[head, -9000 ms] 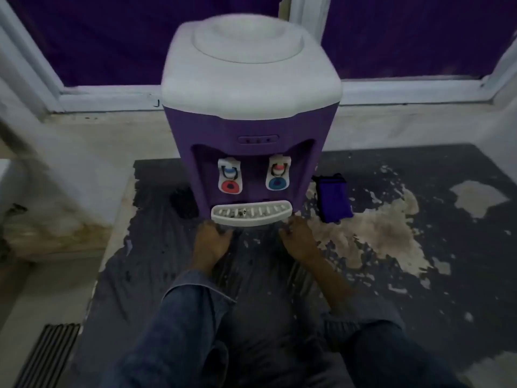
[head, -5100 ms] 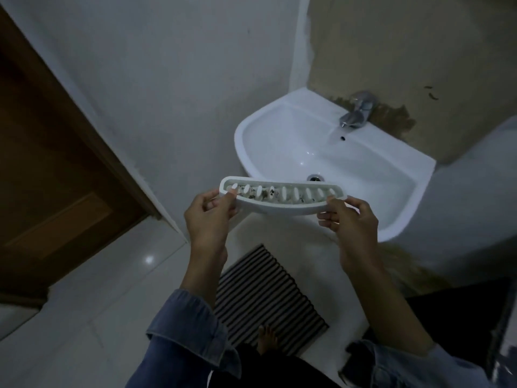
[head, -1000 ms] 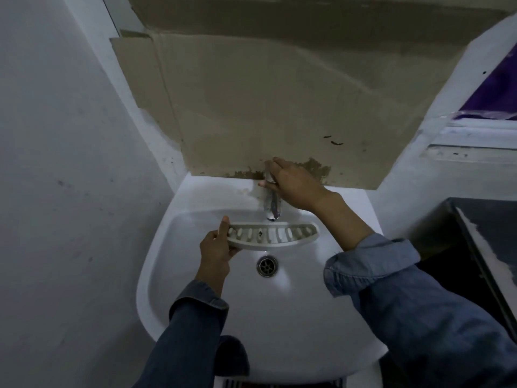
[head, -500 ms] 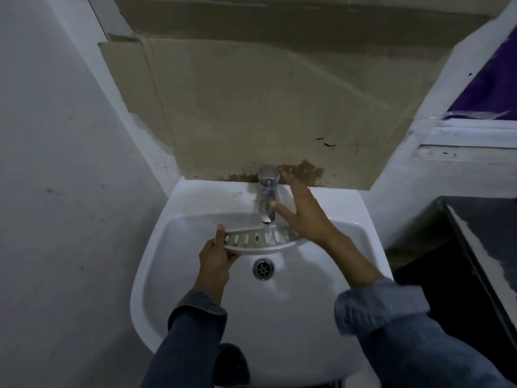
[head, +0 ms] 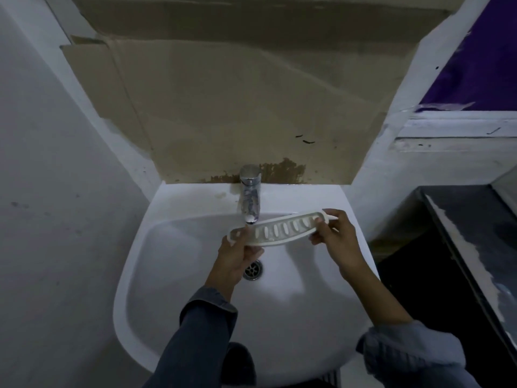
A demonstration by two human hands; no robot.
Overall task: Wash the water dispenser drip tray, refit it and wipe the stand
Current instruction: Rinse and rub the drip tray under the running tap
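Observation:
The white slotted drip tray (head: 279, 230) hangs over the white sink (head: 179, 275), slanting up to the right, its left part under the chrome tap's spout (head: 249, 200). My left hand (head: 237, 254) grips the tray's left end from below. My right hand (head: 334, 236) pinches its right end between thumb and fingers. I cannot make out running water. The dispenser is out of view.
The drain (head: 253, 270) sits in the basin below my left hand. Brown cardboard (head: 237, 107) covers the wall behind the tap. A dark stand (head: 475, 247) with peeling surface runs along the right. A white wall stands close on the left.
My right hand left the tap and took hold of the tray's right end. The tray shifted right and tilted, its right end now higher.

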